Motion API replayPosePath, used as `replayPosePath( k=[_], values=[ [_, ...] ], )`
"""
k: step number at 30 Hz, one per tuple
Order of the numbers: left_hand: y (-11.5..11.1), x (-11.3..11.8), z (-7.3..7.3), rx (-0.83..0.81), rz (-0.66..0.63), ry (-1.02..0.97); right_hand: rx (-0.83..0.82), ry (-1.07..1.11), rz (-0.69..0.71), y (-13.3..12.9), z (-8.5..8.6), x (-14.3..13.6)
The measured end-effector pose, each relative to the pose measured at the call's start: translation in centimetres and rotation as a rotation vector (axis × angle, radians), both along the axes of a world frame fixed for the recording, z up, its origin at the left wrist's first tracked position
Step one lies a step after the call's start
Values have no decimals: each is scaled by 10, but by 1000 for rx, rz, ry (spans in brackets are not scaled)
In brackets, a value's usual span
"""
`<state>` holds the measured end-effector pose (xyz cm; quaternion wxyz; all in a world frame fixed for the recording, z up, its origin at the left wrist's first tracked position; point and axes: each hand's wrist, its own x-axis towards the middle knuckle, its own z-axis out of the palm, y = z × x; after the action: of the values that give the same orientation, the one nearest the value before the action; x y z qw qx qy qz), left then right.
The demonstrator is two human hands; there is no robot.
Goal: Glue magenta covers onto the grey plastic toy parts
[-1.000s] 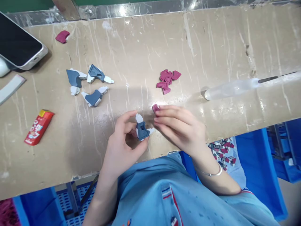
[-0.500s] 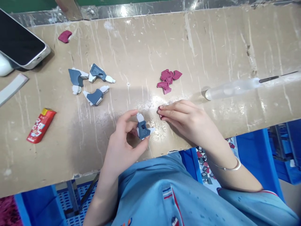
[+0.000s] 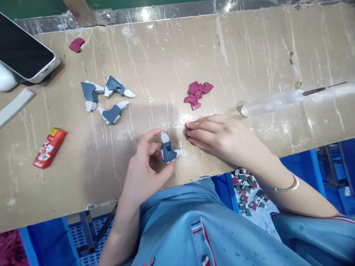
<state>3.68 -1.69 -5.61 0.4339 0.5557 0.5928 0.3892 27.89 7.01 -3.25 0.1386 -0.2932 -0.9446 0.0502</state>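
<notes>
Left hand (image 3: pixel 149 166) fingers grasped a blue-and-white plastic piece (image 3: pixel 168 150); right hand (image 3: pixel 222 138) fingers pinched a maroon piece (image 3: pixel 188 132) near the tabletop's (image 3: pixel 155 66) front edge.

A workshop, by the look of it, set up for handling small plastic parts by hand.
The long bench (image 3: pixel 249 66) has a scuffed tan top with pale streaks, a chipped front edge and a metal strip (image 3: pixel 166 13) along its far side. Blue-and-white parts (image 3: pixel 112 114) and dark red parts (image 3: pixel 195 89) lie on it in small groups, with a translucent bottle (image 3: pixel 273 104) with a thin dark tip nearby. Below are blue bins (image 3: pixel 302 166), a mass of dark red pieces (image 3: pixel 11 247) and many mixed pieces (image 3: pixel 244 184).
</notes>
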Motion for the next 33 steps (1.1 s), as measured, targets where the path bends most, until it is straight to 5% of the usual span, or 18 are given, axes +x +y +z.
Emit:
replayPosePath(
  k=[6,12,33],
  values=[
    [0,2,2,-13,-7,-40,108,302,-52,-26,3,0],
    [4,-1,11,-108,-47,-56,-283,425,-42,-59,12,-12],
    [4,0,9,-23,-41,11,-132,613,-1,-41,-17,-40]
  ],
)
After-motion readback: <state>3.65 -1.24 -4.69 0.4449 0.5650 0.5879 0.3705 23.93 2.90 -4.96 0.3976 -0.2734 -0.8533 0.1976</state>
